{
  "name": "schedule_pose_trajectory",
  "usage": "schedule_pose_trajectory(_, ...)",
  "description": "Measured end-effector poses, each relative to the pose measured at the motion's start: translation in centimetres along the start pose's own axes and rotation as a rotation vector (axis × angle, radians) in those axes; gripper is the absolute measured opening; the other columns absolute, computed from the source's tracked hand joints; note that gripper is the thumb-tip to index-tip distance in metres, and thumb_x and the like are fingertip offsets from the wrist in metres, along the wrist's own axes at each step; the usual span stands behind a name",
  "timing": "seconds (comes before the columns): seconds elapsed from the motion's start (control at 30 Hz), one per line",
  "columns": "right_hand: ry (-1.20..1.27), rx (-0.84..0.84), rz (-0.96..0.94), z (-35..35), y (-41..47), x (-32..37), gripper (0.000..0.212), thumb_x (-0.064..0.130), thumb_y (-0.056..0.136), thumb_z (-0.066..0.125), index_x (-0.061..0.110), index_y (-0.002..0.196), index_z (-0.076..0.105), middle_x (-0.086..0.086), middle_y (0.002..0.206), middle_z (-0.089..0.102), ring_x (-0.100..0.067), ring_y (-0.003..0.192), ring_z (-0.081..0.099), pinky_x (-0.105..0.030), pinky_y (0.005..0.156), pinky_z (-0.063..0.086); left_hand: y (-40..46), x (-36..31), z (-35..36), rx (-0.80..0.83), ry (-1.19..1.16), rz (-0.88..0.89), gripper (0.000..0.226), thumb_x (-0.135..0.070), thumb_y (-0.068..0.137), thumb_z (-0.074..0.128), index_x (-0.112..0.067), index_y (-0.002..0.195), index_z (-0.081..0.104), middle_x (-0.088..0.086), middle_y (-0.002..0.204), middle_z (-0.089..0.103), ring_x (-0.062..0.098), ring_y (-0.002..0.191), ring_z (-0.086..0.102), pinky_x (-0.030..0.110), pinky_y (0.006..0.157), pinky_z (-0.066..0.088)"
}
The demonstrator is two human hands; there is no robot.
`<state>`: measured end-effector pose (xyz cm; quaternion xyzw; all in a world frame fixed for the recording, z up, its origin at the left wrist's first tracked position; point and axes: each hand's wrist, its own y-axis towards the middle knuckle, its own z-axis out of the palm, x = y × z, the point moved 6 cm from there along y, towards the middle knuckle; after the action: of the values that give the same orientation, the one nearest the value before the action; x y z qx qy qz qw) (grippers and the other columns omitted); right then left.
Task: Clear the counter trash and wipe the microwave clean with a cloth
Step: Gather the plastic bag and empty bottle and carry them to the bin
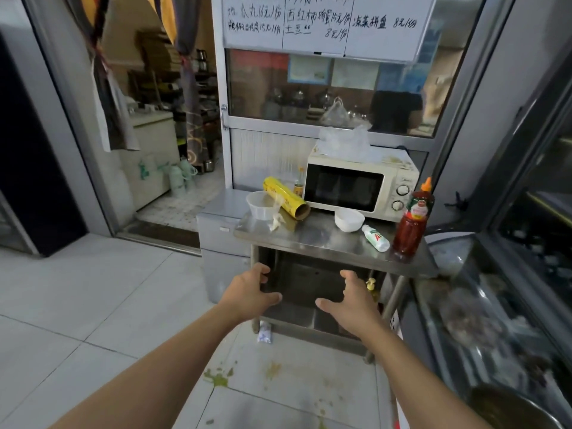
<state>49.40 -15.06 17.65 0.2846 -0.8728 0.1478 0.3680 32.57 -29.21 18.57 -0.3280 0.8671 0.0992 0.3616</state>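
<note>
A cream microwave [359,187] stands at the back of a steel counter [312,239], with crumpled clear plastic [346,140] on its top. On the counter lie a yellow wrap roll [286,198], a clear plastic cup [260,205], a white bowl [349,219] and a small plastic bottle [375,237] on its side. A red sauce bottle [413,224] stands at the right end. My left hand [250,294] and my right hand [349,305] reach forward below the counter's front edge, fingers spread, holding nothing.
A low steel cabinet [221,239] adjoins the counter's left side. A small packet [264,332] lies on the floor by the counter leg, and green stains [218,377] mark the tiles. A glass display case [495,305] runs along the right. An open doorway [161,150] is at left.
</note>
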Motion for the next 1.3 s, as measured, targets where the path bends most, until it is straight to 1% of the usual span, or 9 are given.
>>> schedule_pose_trajectory(0.1, 0.012, 0.000, 0.005, 0.7, 3.5, 0.5, 0.083, 0.038, 0.075, 0.075, 0.021, 0.140, 0.026, -0.005, 0.143, 0.034, -0.022, 0.127, 0.043, -0.035, 0.097, 0.043, 4.2, 0.5, -0.3, 0.016, -0.023, 0.016, 0.061, -0.036, 0.080, 0.070, -0.022, 0.132, 0.041, -0.001, 0.124, 0.054, 0.015, 0.107, 0.053, 0.029, 0.090, 0.047)
schedule_pose_trajectory(0.23, -0.009, -0.033, 0.030, 1.6, 8.4, 1.6, 0.084, 0.038, 0.075, 0.074, 0.022, 0.141, 0.025, -0.005, 0.145, 0.034, -0.022, 0.129, 0.041, -0.036, 0.100, 0.042, 10.4, 1.4, -1.1, 0.040, -0.049, 0.054, 0.059, -0.035, 0.081, 0.069, -0.023, 0.131, 0.041, -0.001, 0.127, 0.052, 0.011, 0.103, 0.051, 0.022, 0.079, 0.042)
schedule_pose_trajectory(0.33, -0.019, -0.067, 0.068, 2.1, 12.5, 2.5, 0.082, 0.039, 0.076, 0.073, 0.022, 0.141, 0.025, -0.004, 0.144, 0.036, -0.022, 0.128, 0.042, -0.035, 0.097, 0.041, 15.7, 2.1, -2.0, 0.077, -0.050, 0.069, 0.059, -0.034, 0.081, 0.069, -0.023, 0.132, 0.041, 0.000, 0.128, 0.053, 0.013, 0.106, 0.051, 0.025, 0.083, 0.044)
schedule_pose_trajectory(0.43, -0.016, -0.093, 0.108, 2.6, 16.2, 3.2, 0.079, 0.038, 0.077, 0.072, 0.018, 0.139, 0.027, -0.005, 0.143, 0.037, -0.023, 0.127, 0.042, -0.034, 0.098, 0.039, 20.5, 2.4, -2.8, 0.123, -0.015, 0.079, 0.060, -0.035, 0.080, 0.069, -0.022, 0.132, 0.041, 0.002, 0.126, 0.054, 0.018, 0.111, 0.054, 0.032, 0.093, 0.048)
schedule_pose_trajectory(0.53, -0.011, -0.101, 0.128, 3.4, 19.3, 3.8, 0.081, 0.038, 0.078, 0.071, 0.016, 0.141, 0.025, -0.004, 0.144, 0.035, -0.022, 0.130, 0.039, -0.032, 0.099, 0.037, 24.5, 2.7, -3.4, 0.156, -0.001, 0.089, 0.061, -0.034, 0.079, 0.070, -0.021, 0.131, 0.041, 0.003, 0.124, 0.054, 0.019, 0.110, 0.053, 0.035, 0.097, 0.046)
schedule_pose_trajectory(0.8, -0.007, -0.084, 0.152, 5.0, 26.7, 3.6, 0.077, 0.035, 0.077, 0.072, 0.018, 0.138, 0.029, -0.004, 0.138, 0.037, -0.021, 0.123, 0.043, -0.026, 0.094, 0.036, 32.5, 3.7, -2.3, 0.199, 0.037, 0.071, 0.063, -0.037, 0.080, 0.069, -0.021, 0.133, 0.040, 0.001, 0.127, 0.053, 0.020, 0.115, 0.051, 0.034, 0.099, 0.044)
schedule_pose_trajectory(0.9, -0.005, -0.060, 0.163, 5.4, 29.9, 3.0, 0.079, 0.036, 0.076, 0.073, 0.020, 0.139, 0.028, -0.005, 0.138, 0.036, -0.021, 0.122, 0.045, -0.029, 0.095, 0.041, 35.2, 4.0, -1.5, 0.201, 0.040, 0.054, 0.062, -0.037, 0.081, 0.068, -0.020, 0.134, 0.040, 0.001, 0.128, 0.053, 0.021, 0.116, 0.051, 0.034, 0.099, 0.044)
schedule_pose_trajectory(1.1, -0.018, -0.006, 0.135, 6.1, 37.0, 1.2, 0.080, 0.038, 0.076, 0.073, 0.020, 0.140, 0.028, -0.004, 0.141, 0.036, -0.021, 0.121, 0.046, -0.022, 0.085, 0.035, 40.9, 5.0, 0.8, 0.195, 0.030, -0.033, 0.055, -0.034, 0.083, 0.067, -0.024, 0.131, 0.042, 0.004, 0.125, 0.053, 0.020, 0.107, 0.055, 0.027, 0.086, 0.047)
schedule_pose_trajectory(1.3, 0.010, 0.088, 0.152, 7.3, 43.3, -1.9, 0.082, 0.037, 0.076, 0.073, 0.020, 0.141, 0.026, -0.005, 0.141, 0.036, -0.020, 0.121, 0.046, -0.023, 0.083, 0.035, 45.7, 6.4, 3.7, 0.193, 0.091, -0.127, 0.061, -0.035, 0.083, 0.066, -0.025, 0.136, 0.038, 0.006, 0.128, 0.054, 0.023, 0.112, 0.055, 0.034, 0.095, 0.047)
